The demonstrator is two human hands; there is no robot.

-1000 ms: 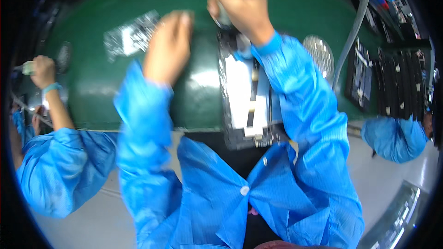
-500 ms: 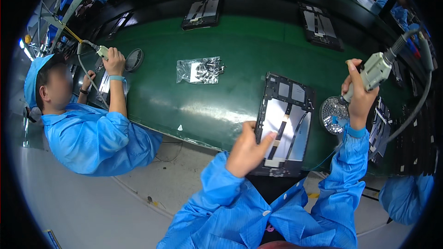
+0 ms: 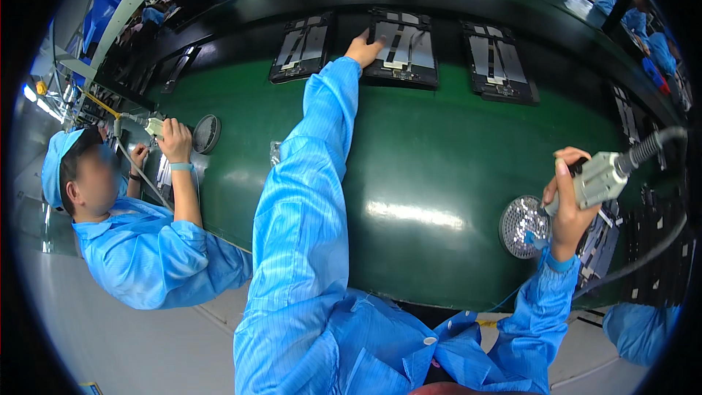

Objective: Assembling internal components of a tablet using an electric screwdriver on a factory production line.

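We're now parking the black panel (image 3: 406, 47) across the counter (image 3: 431, 146), not near us anymore, apparently finishing with it. Left grip (image 3: 363, 51) is touching its edge, pinch unclear; right grip (image 3: 569, 208) is clamping the power screwdriver (image 3: 599, 179).

Two corded tools (image 3: 599, 178), two round dishes (image 3: 502, 224) and, far centre, three panels (image 3: 403, 47) show.

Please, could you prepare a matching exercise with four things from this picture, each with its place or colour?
1. Left hand
2. Nearest corded screwdriver
3. Round silvery dish
4. Co-worker's cap

A. Light blue
B. In the right hand
C. At the middle tablet panel's left edge
D. On the green table

Pairs: 1-C, 2-B, 3-D, 4-A
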